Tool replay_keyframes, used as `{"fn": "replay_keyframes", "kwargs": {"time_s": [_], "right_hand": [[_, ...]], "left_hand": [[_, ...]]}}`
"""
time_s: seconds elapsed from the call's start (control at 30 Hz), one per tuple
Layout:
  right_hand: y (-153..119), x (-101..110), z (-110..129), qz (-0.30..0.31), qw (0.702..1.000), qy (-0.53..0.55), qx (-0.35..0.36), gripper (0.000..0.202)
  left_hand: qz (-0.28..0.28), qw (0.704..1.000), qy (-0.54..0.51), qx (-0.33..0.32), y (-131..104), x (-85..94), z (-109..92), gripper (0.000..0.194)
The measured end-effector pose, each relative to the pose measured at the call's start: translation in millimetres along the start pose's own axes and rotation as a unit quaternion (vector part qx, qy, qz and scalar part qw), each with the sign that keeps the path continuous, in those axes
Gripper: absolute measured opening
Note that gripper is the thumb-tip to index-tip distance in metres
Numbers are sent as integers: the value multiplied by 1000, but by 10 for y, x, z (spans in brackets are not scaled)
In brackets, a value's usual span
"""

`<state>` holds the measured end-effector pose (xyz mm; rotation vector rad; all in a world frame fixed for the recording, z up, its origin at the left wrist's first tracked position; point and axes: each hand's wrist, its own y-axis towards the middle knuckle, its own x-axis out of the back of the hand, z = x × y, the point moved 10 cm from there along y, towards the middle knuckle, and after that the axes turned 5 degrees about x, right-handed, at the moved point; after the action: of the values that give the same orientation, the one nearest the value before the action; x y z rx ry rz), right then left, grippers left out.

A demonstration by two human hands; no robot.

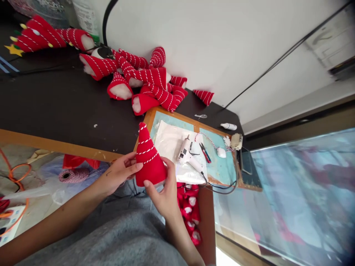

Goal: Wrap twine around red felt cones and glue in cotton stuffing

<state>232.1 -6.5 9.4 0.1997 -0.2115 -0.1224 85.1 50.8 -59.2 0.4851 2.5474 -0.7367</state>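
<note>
The red cone (152, 168) was held just off the tabletop's (61, 103) near edge, its tip pointing toward the far edge and its wide end toward the person's lap. White cord ringed its upper part; the lower band was plain. The left hand's (119, 173) fingers grasped its left side, thumb across the front; the right hand's (163, 188) fingers gripped the wide end, thumb near the rim.

Beyond it, toward the tabletop's right end, lay a wood-framed blue board (217, 170) bearing a white sheet (164, 143). A glue gun (188, 154) rested on the sheet, with small snips (205, 152) just beside it. Along the far edge lay a heap of striped cones (151, 77), a lone striped cone (204, 96) to its right. Near the far right corner was a small white bottle (229, 126). Below the near edge, toward the left, sat a cord spool (74, 175).
</note>
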Motion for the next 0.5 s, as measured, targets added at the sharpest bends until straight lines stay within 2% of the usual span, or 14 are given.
{"fn": "replay_keyframes", "kwargs": {"time_s": [0.03, 0.1, 0.2, 0.27, 0.3, 0.33, 0.4, 0.5], "right_hand": [[9, 10, -26, -6, 1000, 6, -15, 66], [29, -4, -149, -14, 994, 90, -64, 51], [32, -164, -374, 0, 948, 281, -146, 41], [16, -269, -479, 8, 919, 350, -181, 40], [4, -292, -517, 6, 914, 357, -191, 39], [-7, -290, -541, 1, 918, 347, -194, 39], [-18, -186, -523, -31, 943, 284, -173, 41], [0, -17, -281, -51, 978, 187, -83, 52]], "left_hand": [[8, 1000, -4, 2, 0, -12, 5, 62], [34, 999, -10, 3, -1, -57, 12, 63], [84, 996, -7, -5, -16, -149, -2, 63], [97, 995, -1, -11, -24, -177, -13, 62], [93, 996, 3, -13, -24, -173, -13, 62], [83, 996, 8, -13, -20, -156, -10, 63], [51, 999, 15, -6, -6, -98, 8, 66], [3, 1000, 19, -3, 7, -13, 3, 69]]}}
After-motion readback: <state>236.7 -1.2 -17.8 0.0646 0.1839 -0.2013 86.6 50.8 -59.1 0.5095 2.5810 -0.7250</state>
